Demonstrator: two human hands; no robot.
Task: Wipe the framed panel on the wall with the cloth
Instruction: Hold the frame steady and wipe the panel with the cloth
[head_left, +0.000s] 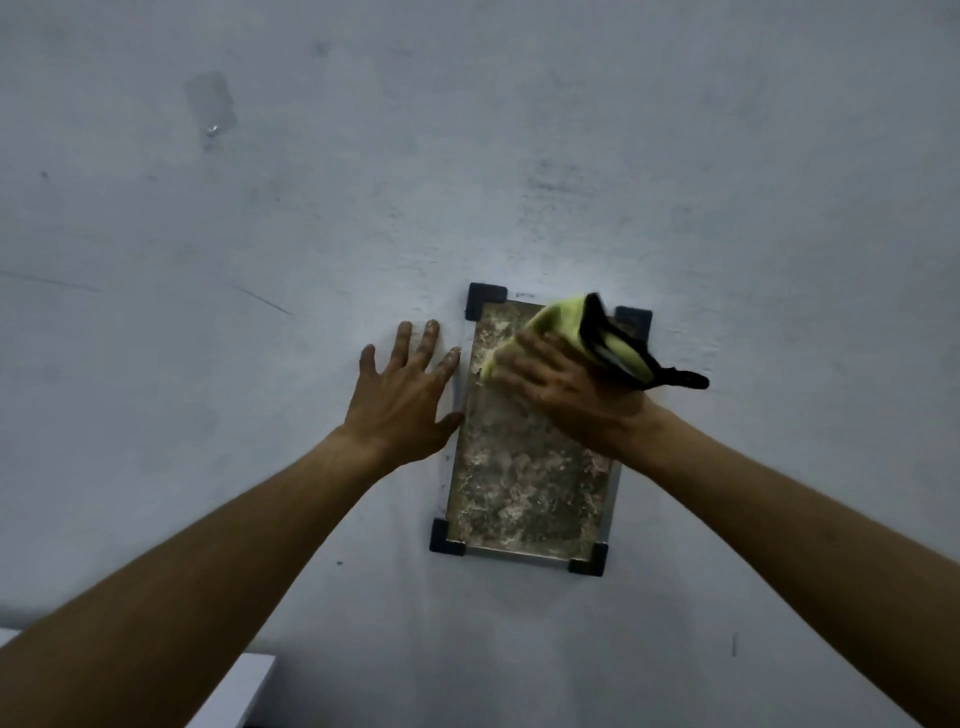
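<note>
A small upright framed panel (524, 483) hangs on the pale wall, with a silver rim, black corner brackets and a blotchy, dirty surface. My right hand (566, 387) presses a yellow-green cloth (566, 325) with black trim against the panel's upper part, covering most of its top right corner. My left hand (402, 395) lies flat on the wall beside the panel's left edge, fingers spread, thumb touching the frame. It holds nothing.
The grey-white wall (467, 156) carries scuffs and a patch of clear tape (210, 106) at the upper left. A white ledge or box edge (234, 691) shows at the bottom left.
</note>
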